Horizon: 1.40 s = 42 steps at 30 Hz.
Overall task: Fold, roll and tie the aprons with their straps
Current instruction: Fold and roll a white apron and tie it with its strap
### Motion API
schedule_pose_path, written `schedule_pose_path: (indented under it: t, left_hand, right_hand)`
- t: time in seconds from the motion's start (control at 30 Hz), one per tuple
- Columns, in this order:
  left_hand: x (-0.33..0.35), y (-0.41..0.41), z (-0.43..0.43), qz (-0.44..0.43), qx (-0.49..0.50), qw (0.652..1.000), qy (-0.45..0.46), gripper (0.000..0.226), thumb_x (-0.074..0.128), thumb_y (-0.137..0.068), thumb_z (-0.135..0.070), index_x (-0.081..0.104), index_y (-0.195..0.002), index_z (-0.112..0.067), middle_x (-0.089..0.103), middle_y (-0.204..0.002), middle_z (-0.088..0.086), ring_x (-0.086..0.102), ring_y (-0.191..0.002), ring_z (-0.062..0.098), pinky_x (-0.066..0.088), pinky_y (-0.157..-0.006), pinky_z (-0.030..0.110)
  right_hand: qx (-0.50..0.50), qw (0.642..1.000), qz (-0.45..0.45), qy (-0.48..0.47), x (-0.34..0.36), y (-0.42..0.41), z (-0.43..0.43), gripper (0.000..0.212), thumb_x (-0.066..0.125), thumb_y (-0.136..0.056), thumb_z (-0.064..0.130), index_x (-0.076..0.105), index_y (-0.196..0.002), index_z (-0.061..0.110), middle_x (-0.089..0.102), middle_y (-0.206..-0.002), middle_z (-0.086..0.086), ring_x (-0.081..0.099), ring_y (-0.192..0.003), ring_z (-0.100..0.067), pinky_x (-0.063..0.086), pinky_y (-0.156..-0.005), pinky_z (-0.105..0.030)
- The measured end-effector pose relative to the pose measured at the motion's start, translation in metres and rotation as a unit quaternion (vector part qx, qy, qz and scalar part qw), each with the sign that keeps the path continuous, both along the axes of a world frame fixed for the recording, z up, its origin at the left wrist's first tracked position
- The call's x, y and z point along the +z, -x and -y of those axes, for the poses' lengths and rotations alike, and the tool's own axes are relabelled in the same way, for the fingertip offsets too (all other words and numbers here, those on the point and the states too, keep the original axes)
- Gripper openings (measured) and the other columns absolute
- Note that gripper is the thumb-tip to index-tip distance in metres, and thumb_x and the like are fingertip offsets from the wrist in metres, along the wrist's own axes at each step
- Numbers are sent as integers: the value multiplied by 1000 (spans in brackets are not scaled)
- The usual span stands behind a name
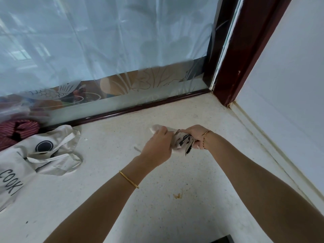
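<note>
A rolled beige apron with black print is held above the speckled counter, near the back right. My right hand grips the roll's right end, fingers curled round it. My left hand holds the left end, and a pale strap end sticks out beyond its fingers. A thin strap piece shows just left of my left wrist. Another beige apron with black lettering and loose straps lies crumpled at the left. A red striped apron lies behind it.
A glass sliding door with a dark red frame runs along the back of the counter. A white wall closes the right side. A small orange stain marks the counter. A dark object shows at the bottom edge.
</note>
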<state>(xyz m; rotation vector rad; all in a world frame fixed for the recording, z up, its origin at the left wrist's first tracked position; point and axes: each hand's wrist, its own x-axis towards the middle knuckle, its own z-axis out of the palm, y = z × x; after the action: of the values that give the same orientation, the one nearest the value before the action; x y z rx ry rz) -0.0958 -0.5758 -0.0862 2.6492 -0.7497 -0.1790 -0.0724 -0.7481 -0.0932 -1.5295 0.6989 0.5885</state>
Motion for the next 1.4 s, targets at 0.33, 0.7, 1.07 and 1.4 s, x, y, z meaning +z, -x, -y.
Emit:
schedule_pose_path:
  t: [0.33,0.7,1.07,1.4]
  left_hand:
    - [-2,-5,0,73,4,995,68,30,49,-96,-34,59,-101,-7,52,-99,3,49,-87,13,48,-75,25]
    - [-48,-17,-18,-461,272,768,352,26,57,-94,-22,56,-79,-1,39,-59,4,31,-47,12,28,-45,22]
    - [-129,20,-11,-338,322,880,86,43,50,-96,-38,51,-65,-8,48,-58,2,49,-56,19,34,-46,26]
    - [-107,19,-37,-324,115,928,-141,26,51,-94,-28,65,-87,-7,63,-90,9,59,-80,21,42,-67,24]
  right_hand:
    - [-129,956,-89,-247,-3,9,3,36,32,-94,7,46,-61,12,48,-45,0,25,-25,-5,14,-27,-12]
    - [289,914,54,280,-3,34,-6,36,44,-99,25,59,-70,11,55,-62,-3,45,-42,-12,36,-43,-19]
    - [449,783,140,408,-85,91,-69,16,37,-100,23,50,-93,15,41,-69,3,51,-77,-21,36,-61,-27]
    - [449,823,96,336,-112,78,-81,20,47,-97,32,47,-85,15,47,-75,1,49,-73,-18,37,-57,-26]
